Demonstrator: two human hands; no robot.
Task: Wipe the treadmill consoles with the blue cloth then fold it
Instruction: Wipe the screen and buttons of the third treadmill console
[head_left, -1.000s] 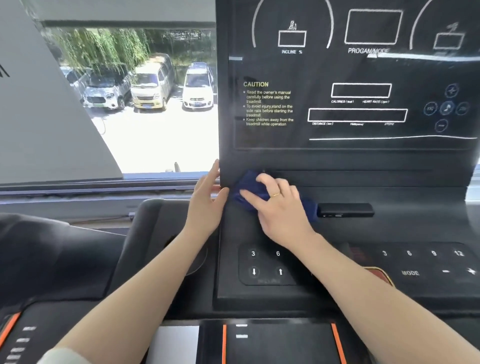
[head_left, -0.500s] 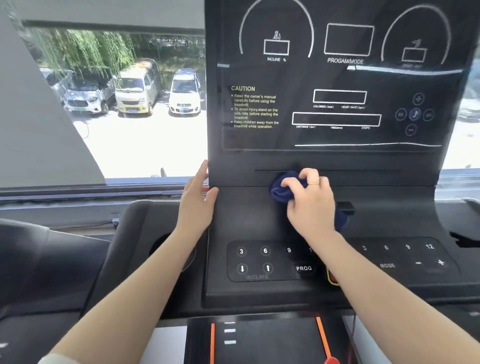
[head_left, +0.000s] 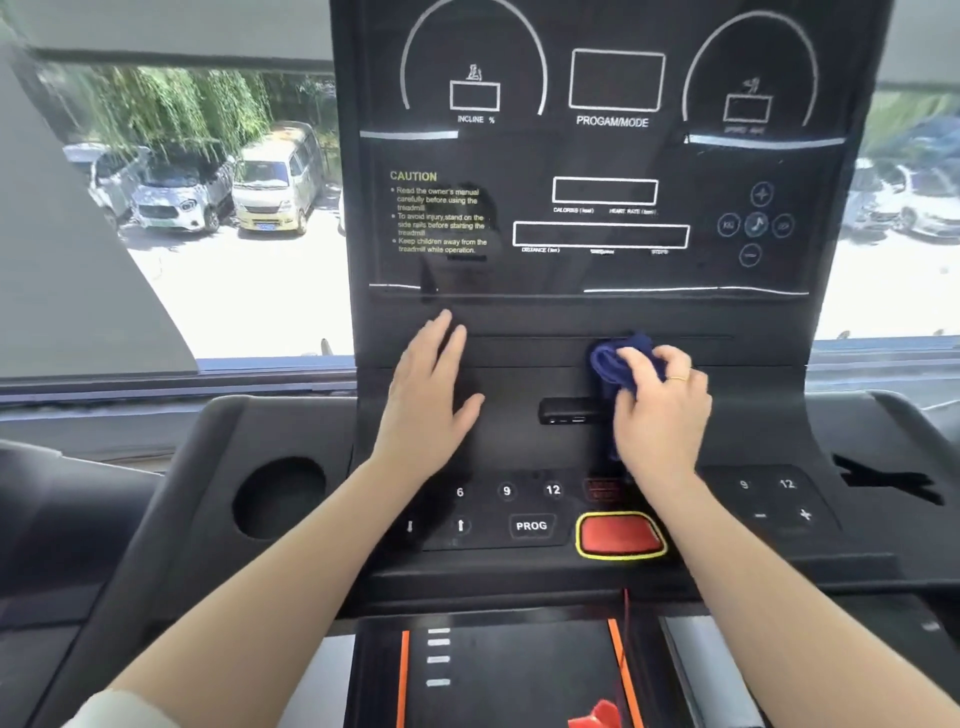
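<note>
The blue cloth (head_left: 618, 364), bunched, has moved rightward along the treadmill console (head_left: 519, 421) ledge, above the small black port block (head_left: 569, 411). The right hand (head_left: 660, 410) grips it with curled fingers. The left hand (head_left: 431, 389), fingers straight and close together, has shifted from the console's edge to lie flat on its face.

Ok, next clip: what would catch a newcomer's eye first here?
Probably the bunched dark blue cloth gripped by the right hand against the black treadmill console, just below the display. The left hand lies flat on the console to its left. Lower down, the red, yellow-rimmed stop button stands out.
</note>
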